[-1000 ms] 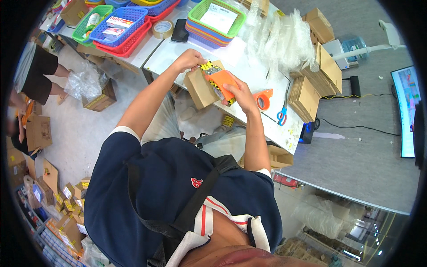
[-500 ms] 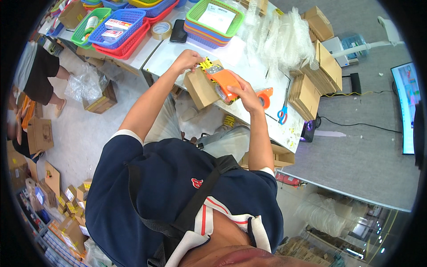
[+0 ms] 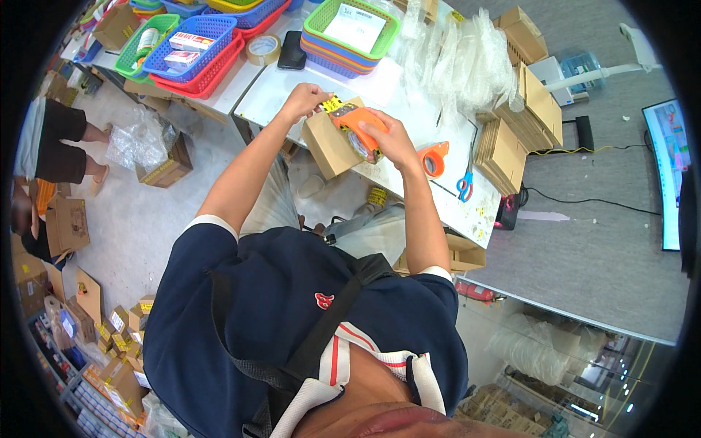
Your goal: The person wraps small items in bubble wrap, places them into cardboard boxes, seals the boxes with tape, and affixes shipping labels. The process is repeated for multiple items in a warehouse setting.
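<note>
Near the table's front edge, a small brown cardboard box (image 3: 326,144) is tilted, partly overhanging the edge. My right hand (image 3: 395,141) is wrapped round an orange tape dispenser (image 3: 355,120) lying over the top of the box. A strip of yellow tape with black print (image 3: 331,103) reaches from the dispenser toward my left hand (image 3: 305,101), whose fingers are pinched at the strip's end by the box's far edge. My left palm is turned away, so the exact grip is partly hidden.
A second orange tape dispenser (image 3: 434,160) and blue-red scissors (image 3: 465,187) lie to the right. Stacked baskets (image 3: 343,55), a black phone (image 3: 291,52) and a clear tape roll (image 3: 263,50) are behind. Bubble wrap (image 3: 467,66) and flat cartons (image 3: 502,153) lie at the far right.
My right hand has shifted slightly up and over the dispenser, which has turned a little on the box. My left hand stays at the tape end.
</note>
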### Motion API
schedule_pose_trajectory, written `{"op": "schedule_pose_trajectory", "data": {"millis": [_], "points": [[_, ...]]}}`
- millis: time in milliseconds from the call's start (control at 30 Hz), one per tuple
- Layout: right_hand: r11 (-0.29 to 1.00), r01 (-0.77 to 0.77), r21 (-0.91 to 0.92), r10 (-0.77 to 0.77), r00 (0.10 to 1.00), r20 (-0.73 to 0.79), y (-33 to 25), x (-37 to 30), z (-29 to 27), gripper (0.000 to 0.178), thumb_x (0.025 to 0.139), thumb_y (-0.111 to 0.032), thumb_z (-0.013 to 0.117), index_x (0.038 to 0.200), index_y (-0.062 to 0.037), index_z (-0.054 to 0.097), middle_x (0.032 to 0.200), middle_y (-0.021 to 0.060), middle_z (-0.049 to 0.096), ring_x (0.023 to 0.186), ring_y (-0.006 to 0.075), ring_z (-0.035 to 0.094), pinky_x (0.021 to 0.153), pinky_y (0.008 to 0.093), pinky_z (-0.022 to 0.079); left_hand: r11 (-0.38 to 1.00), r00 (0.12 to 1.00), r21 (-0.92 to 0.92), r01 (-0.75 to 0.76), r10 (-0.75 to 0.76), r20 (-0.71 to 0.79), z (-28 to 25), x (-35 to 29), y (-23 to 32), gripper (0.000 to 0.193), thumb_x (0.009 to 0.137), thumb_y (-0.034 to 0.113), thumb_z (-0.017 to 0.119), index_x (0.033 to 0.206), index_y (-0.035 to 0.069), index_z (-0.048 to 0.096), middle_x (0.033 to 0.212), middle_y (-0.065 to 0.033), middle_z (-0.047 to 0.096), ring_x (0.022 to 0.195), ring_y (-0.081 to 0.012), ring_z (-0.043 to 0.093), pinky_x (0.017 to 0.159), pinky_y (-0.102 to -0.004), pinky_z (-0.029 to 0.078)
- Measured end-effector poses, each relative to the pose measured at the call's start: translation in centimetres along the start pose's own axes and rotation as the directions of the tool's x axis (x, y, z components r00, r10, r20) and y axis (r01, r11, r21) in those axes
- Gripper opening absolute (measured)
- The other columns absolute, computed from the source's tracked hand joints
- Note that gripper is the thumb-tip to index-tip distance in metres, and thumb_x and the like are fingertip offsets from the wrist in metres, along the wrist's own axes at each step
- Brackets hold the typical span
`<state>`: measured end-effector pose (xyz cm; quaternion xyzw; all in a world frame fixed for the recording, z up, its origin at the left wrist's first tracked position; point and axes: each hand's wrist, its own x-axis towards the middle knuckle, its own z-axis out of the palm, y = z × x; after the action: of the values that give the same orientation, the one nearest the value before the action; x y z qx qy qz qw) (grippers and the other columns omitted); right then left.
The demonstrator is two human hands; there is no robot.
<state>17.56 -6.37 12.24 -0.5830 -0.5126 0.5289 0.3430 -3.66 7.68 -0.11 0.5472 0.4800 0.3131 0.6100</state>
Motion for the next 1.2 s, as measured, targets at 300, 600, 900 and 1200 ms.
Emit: {"op": "schedule_pose_trajectory", "data": {"millis": [300, 600, 900, 1200], "points": [[0.996, 0.027, -0.083, -0.030, 0.999, -0.036, -0.1, 0.2, 0.3, 0.051, 0.091, -0.023, 0.072, 0.134, 0.0027, 0.061, 0.083, 0.0072, 0.070, 0.054, 0.0103, 0.059, 0.051, 0.0268, 0.048, 1.000, 1.000, 0.030, -0.009, 0.009, -0.006, 0.1, 0.4, -0.6, 0.030, 0.090, 0.027, 0.077, 0.077, 0.002, 0.067, 0.065, -0.0028, 0.062, 0.053, -0.0093, 0.056, 0.040, -0.0264, 0.037], [0.992, -0.045, -0.114, 0.045, 0.999, -0.002, -1.1, 0.5, 0.4, 0.052, 0.091, -0.023, 0.072, 0.135, 0.0038, 0.061, 0.089, 0.0082, 0.071, 0.058, 0.0099, 0.061, 0.049, 0.0269, 0.050, 0.986, 0.996, 0.151, 0.069, -0.077, 0.050, 0.6, 0.5, -1.5, 0.038, 0.088, 0.035, 0.079, 0.077, 0.000, 0.069, 0.067, -0.0051, 0.063, 0.062, -0.0173, 0.060, 0.062, -0.0340, 0.050], [0.997, -0.066, -0.033, 0.067, 0.997, 0.035, -0.4, 0.9, 0.0, 0.056, 0.090, -0.023, 0.076, 0.138, 0.0019, 0.060, 0.099, 0.0070, 0.072, 0.071, 0.0092, 0.064, 0.058, 0.0271, 0.054, 0.902, 0.974, 0.370, -0.221, 0.223, 0.038, 0.9, 1.1, -2.0, 0.046, 0.092, 0.044, 0.072, 0.082, 0.000, 0.062, 0.075, -0.0089, 0.064, 0.071, -0.0182, 0.058, 0.066, -0.0344, 0.047], [0.989, -0.144, 0.030, 0.144, 0.990, 0.008, -0.3, -0.7, -0.6, 0.060, 0.090, -0.022, 0.075, 0.143, -0.0003, 0.057, 0.105, 0.0086, 0.072, 0.076, 0.0112, 0.065, 0.066, 0.0266, 0.054, 0.864, 0.971, 0.449, -0.227, 0.236, 0.037, 1.8, -1.4, -0.5, 0.051, 0.095, 0.047, 0.068, 0.078, 0.000, 0.061, 0.067, -0.0110, 0.061, 0.064, -0.0184, 0.054, 0.064, -0.0361, 0.046]]}}
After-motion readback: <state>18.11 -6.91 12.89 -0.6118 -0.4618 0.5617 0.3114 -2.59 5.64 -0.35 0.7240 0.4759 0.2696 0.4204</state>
